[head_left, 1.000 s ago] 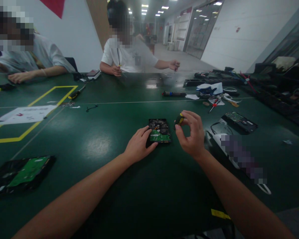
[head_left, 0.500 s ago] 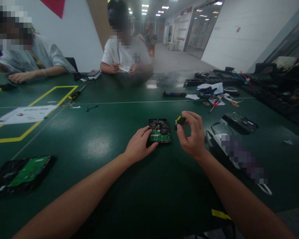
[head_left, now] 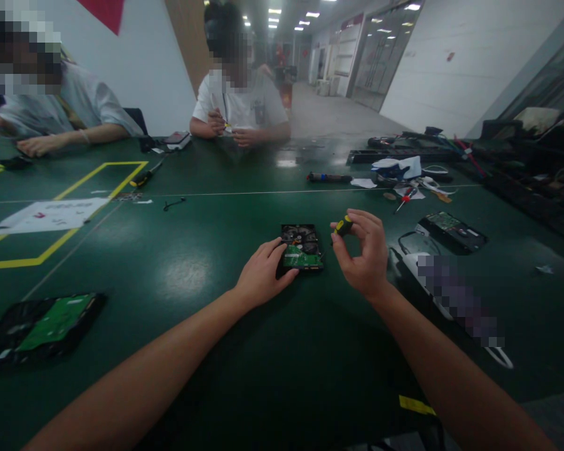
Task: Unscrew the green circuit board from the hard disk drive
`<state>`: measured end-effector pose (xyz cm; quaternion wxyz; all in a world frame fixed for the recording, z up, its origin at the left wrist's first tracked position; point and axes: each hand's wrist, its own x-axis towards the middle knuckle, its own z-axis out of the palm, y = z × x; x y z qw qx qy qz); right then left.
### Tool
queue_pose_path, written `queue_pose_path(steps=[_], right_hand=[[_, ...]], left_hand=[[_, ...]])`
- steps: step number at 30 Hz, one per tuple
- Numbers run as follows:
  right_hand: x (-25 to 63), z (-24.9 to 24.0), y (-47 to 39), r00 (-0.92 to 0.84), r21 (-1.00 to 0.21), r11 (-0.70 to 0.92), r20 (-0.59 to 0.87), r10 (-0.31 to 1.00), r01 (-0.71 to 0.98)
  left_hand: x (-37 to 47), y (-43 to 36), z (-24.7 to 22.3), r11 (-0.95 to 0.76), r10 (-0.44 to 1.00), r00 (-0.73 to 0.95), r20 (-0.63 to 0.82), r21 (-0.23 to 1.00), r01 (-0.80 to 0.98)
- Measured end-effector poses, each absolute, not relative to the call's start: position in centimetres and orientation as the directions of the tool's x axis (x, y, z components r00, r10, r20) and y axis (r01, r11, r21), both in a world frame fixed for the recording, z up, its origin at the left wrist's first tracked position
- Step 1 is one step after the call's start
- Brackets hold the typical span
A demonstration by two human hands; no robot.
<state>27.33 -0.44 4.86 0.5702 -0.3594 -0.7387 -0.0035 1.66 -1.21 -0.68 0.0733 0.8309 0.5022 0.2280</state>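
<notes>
A hard drive (head_left: pixel 302 258) lies on the green table in front of me, its green circuit board uppermost at the near end. My left hand (head_left: pixel 266 269) grips its left side, fingers along the far left edge and thumb at the near edge. Just right of the drive, my right hand (head_left: pixel 364 250) pinches a yellow and black screwdriver (head_left: pixel 342 226) by the handle. The handle tilts up to the right; the shaft points down toward the drive's right edge, and its tip is too small to make out.
Another hard drive (head_left: pixel 51 329) lies at the near left, and one more drive (head_left: pixel 452 230) at the right. A white pouch-like item (head_left: pixel 444 300), partly blurred, is beside my right forearm. Farther off are a second screwdriver (head_left: pixel 143 178), papers (head_left: pixel 49 216) and cables. Two people sit opposite.
The screwdriver handle has shifted slightly right and tilted, with my right fingers repositioned around it. My left hand and the drive stay put. The person opposite has moved their hands.
</notes>
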Motion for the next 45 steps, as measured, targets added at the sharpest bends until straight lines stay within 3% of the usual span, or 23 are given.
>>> queue_pose_path(steps=[8,15,21,28,35,42,45], right_hand=[[27.24,5.40,-0.89,-0.130,-0.334,0.702,0.845,0.518,0.629],[27.20,4.98,-0.51,-0.079,-0.441,0.745,0.834,0.546,0.500],[27.20,5.47,-0.94,-0.139,-0.349,0.705,0.834,0.535,0.618],[27.21,5.17,-0.63,-0.095,-0.433,0.732,0.825,0.557,0.526],[27.16,5.70,-1.00,-0.139,-0.338,0.701,0.838,0.528,0.627],[27.43,4.96,-0.40,-0.085,-0.411,0.722,0.836,0.541,0.556],[27.41,5.27,-0.72,-0.122,-0.356,0.711,0.842,0.526,0.607]], left_hand=[[1.63,-1.16,-0.76,-0.484,0.869,0.388,0.308,0.365,0.795],[1.61,-1.14,-0.85,-0.488,0.865,0.389,0.316,0.355,0.798],[1.60,-1.16,-0.79,-0.496,0.861,0.391,0.326,0.367,0.787],[1.51,-1.15,-0.87,-0.486,0.868,0.384,0.316,0.374,0.790],[1.63,-1.19,-0.71,-0.495,0.862,0.392,0.322,0.360,0.791],[1.52,-1.14,-0.93,-0.498,0.860,0.391,0.327,0.370,0.784],[1.51,-1.14,-0.91,-0.495,0.862,0.391,0.323,0.370,0.786]])
